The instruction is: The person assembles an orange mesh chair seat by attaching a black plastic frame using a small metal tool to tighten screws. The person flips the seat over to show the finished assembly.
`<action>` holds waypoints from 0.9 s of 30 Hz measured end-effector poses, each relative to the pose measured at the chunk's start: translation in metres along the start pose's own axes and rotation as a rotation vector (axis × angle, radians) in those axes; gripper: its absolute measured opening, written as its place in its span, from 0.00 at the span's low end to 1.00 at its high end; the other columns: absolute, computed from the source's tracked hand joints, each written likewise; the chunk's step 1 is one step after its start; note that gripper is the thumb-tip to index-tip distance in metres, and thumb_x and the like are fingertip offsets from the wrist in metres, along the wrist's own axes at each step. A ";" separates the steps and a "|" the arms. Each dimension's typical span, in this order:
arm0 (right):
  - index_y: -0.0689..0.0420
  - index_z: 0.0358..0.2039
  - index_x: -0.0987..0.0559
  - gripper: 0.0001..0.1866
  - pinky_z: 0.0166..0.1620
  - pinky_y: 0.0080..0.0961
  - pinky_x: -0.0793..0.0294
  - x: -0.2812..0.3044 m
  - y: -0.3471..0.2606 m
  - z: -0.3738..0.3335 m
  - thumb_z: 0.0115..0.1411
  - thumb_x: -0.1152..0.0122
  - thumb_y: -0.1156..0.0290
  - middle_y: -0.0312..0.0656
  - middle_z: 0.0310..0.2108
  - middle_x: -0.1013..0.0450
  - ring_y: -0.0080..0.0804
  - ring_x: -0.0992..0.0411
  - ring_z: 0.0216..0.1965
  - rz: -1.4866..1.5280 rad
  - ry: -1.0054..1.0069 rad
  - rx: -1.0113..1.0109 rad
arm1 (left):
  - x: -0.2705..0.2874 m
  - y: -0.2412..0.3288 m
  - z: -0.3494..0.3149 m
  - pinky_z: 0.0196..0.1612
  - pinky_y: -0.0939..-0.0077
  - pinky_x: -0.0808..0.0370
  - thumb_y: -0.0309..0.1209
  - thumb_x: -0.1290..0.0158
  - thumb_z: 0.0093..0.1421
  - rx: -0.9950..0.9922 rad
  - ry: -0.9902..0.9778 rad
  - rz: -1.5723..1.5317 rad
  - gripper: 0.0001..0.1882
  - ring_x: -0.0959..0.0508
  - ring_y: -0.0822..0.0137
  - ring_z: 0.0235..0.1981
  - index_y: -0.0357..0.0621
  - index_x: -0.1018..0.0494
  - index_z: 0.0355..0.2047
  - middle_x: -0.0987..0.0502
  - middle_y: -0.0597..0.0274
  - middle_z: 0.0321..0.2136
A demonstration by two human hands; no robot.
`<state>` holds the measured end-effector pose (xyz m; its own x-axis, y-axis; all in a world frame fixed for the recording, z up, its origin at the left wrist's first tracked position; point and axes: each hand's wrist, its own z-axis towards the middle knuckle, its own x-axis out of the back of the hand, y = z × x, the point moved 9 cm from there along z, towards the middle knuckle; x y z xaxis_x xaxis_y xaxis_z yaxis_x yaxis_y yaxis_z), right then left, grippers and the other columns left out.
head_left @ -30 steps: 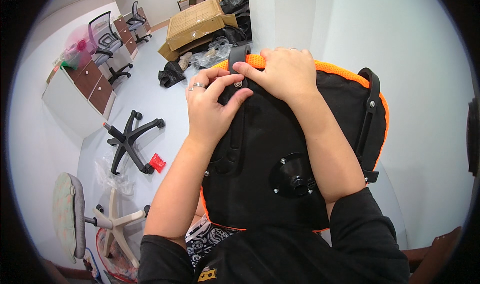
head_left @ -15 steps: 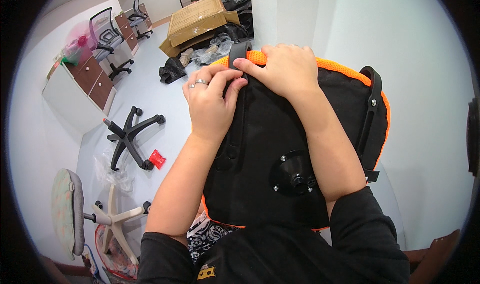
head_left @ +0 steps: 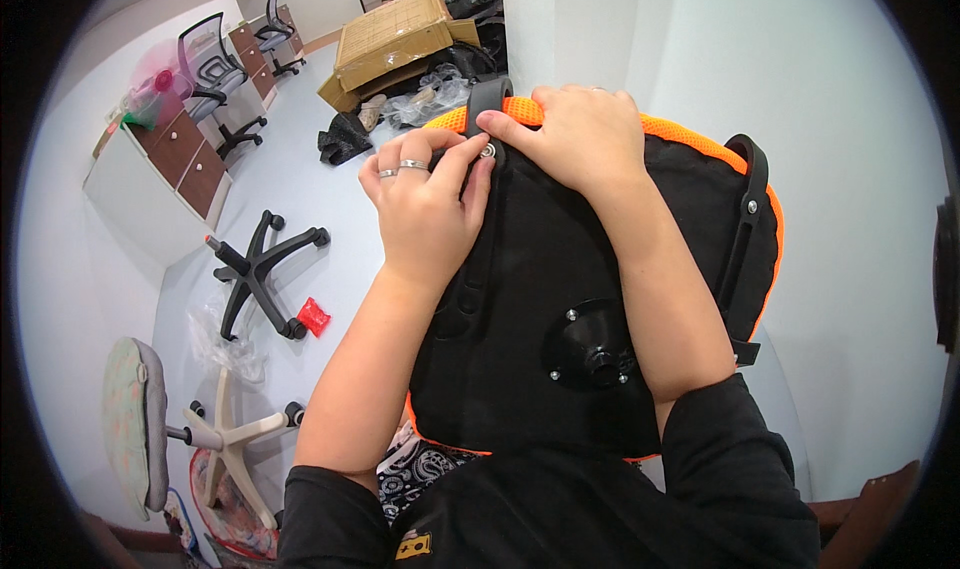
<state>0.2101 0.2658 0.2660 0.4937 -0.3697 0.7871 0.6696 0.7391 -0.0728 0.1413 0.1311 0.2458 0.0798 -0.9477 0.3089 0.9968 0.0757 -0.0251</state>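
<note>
An orange-edged chair seat [head_left: 560,239] with a black underside leans upright against me. Along its left side runs a black armrest [head_left: 487,97], bolted at a silver bolt [head_left: 488,152]. The thumb and forefinger of my left hand [head_left: 425,194] pinch at that bolt; two rings are on its fingers. My right hand [head_left: 580,139] is wrapped over the seat's far orange rim, its thumb lying against the armrest, fingertips hidden behind. A second armrest [head_left: 742,219] is fixed on the right side. Lower on the underside sits a round black mounting plate [head_left: 590,344] with several bolts and a central socket.
On the floor at left stand a black five-legged chair base [head_left: 262,269] and a red packet [head_left: 313,317]. A stool with a white base [head_left: 225,434] is nearer. A cardboard box [head_left: 393,44], plastic wrap and a person are at the back. White wall [head_left: 850,219] borders the right.
My left fingers have shifted slightly, and the silver bolt now shows between them. The seat and both hands have moved a little to the right.
</note>
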 end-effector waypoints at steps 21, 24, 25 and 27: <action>0.54 0.24 0.18 0.40 0.34 0.33 0.34 -0.005 0.001 0.000 0.49 0.56 0.26 0.43 0.21 0.23 0.37 0.23 0.26 -0.033 -0.012 -0.008 | -0.006 -0.010 -0.007 0.45 0.66 0.34 0.31 0.38 0.50 0.162 -0.006 -0.218 0.09 0.29 0.60 0.39 0.45 0.21 0.33 0.26 0.60 0.34; 0.54 0.24 0.18 0.40 0.34 0.33 0.34 -0.005 -0.001 0.000 0.49 0.56 0.26 0.43 0.21 0.23 0.37 0.23 0.26 -0.030 -0.019 -0.002 | -0.009 -0.019 -0.006 0.43 0.66 0.33 0.32 0.37 0.50 0.214 -0.015 -0.204 0.10 0.28 0.59 0.39 0.45 0.21 0.33 0.25 0.59 0.35; 0.54 0.24 0.18 0.40 0.34 0.33 0.34 -0.005 -0.002 0.000 0.49 0.56 0.26 0.43 0.21 0.23 0.37 0.23 0.26 -0.032 -0.027 0.000 | -0.010 -0.022 -0.007 0.43 0.66 0.33 0.32 0.37 0.50 0.202 -0.023 -0.193 0.10 0.28 0.59 0.38 0.45 0.21 0.33 0.25 0.59 0.35; 0.54 0.24 0.18 0.40 0.34 0.33 0.34 -0.006 -0.002 0.000 0.49 0.56 0.26 0.43 0.21 0.23 0.37 0.23 0.26 -0.037 -0.015 0.006 | -0.013 -0.022 -0.009 0.44 0.66 0.34 0.33 0.37 0.49 0.193 -0.022 -0.197 0.10 0.28 0.59 0.39 0.46 0.21 0.32 0.25 0.60 0.34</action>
<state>0.2055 0.2664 0.2619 0.4600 -0.3881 0.7986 0.6841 0.7283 -0.0402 0.1179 0.1388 0.2342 -0.1177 -0.9432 0.3108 0.9746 -0.0498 0.2181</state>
